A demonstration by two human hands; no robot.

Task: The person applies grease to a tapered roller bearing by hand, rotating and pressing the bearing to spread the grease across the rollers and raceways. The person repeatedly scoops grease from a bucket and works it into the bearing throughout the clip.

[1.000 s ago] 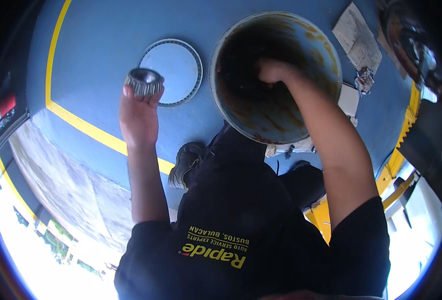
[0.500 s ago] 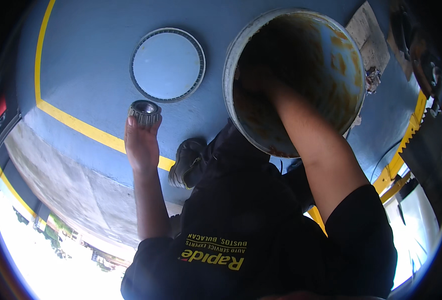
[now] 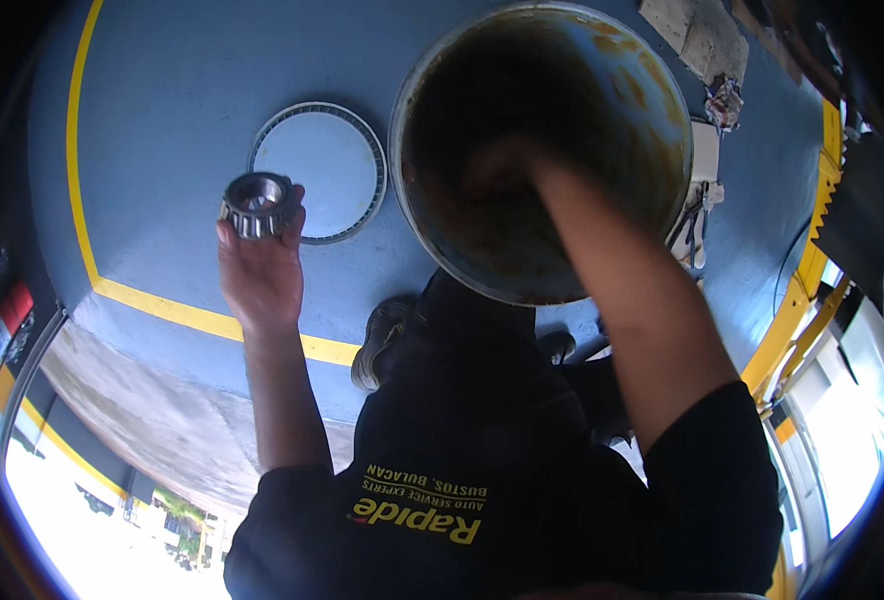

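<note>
My left hand (image 3: pixel 260 278) is raised over the floor and holds a metal tapered roller bearing (image 3: pixel 259 222) in its fingers. The bearing's centre hole faces up and its rollers show around the side. To the right stands a large round drum (image 3: pixel 646 125), open at the top, its inner wall smeared with brown grease. My right hand (image 3: pixel 507 168) reaches down inside the drum. Shadow and blur hide its fingers, so I cannot make out what it touches. Beyond the bearing, a round pale lid (image 3: pixel 334 160) with a ridged dark edge lies on the floor.
Blue floor (image 3: pixel 182 90) with a yellow line (image 3: pixel 167 305) runs along the left. Cardboard pieces (image 3: pixel 700 35) and a crumpled rag (image 3: pixel 724 103) lie right of the drum. A yellow metal frame (image 3: pixel 800 290) stands at the far right. My shoe (image 3: pixel 378 340) is below the lid.
My left hand has turned the bearing, so more of its rollers show. My right hand has shifted within the drum and is partly visible. Drum and lid sit differently as the view moved.
</note>
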